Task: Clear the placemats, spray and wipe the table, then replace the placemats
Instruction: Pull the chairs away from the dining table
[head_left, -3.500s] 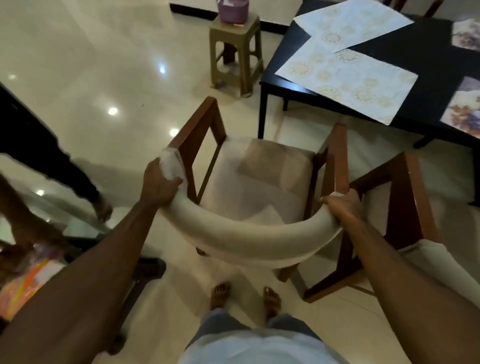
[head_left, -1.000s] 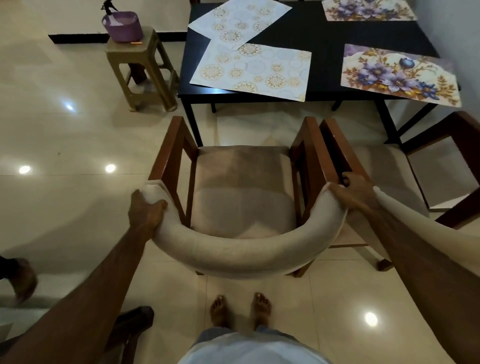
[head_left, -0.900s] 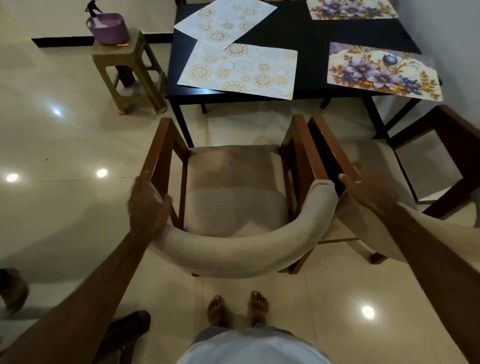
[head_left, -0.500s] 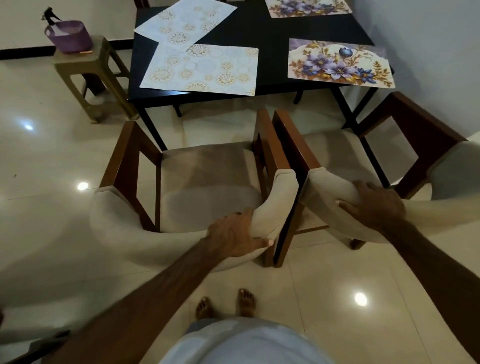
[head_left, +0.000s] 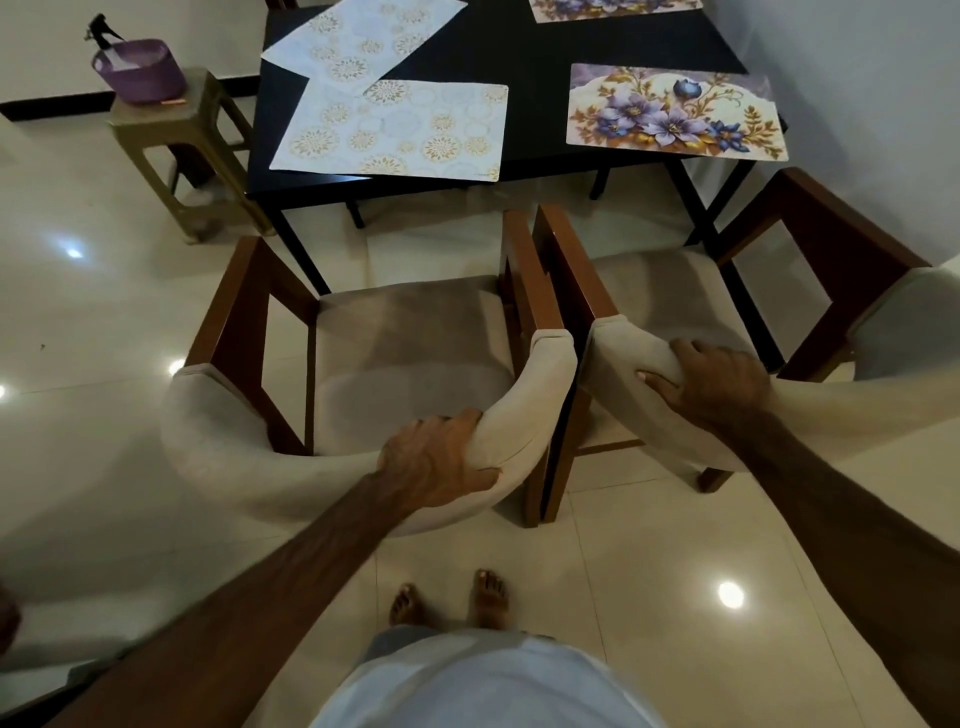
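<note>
A black table (head_left: 535, 57) stands ahead with several placemats on it: two white ones with gold circles (head_left: 395, 130) at the left and a purple floral one (head_left: 675, 114) at the right, another floral mat (head_left: 613, 8) farther back. Two wooden armchairs with beige padded backs stand side by side before the table. My left hand (head_left: 436, 462) grips the right end of the left chair's backrest (head_left: 234, 457). My right hand (head_left: 711, 384) grips the left end of the right chair's backrest (head_left: 857, 410).
A brown plastic stool (head_left: 171, 140) stands left of the table, carrying a purple tub (head_left: 140, 70) with a spray bottle trigger (head_left: 98, 31) sticking out. A white wall runs along the right. My bare feet (head_left: 447, 597) stand on the glossy tiled floor behind the chairs.
Both hands let go of the ends of the left chair's backrest. My left hand shifted to that backrest's right end and my right hand took hold of the right chair's backrest.
</note>
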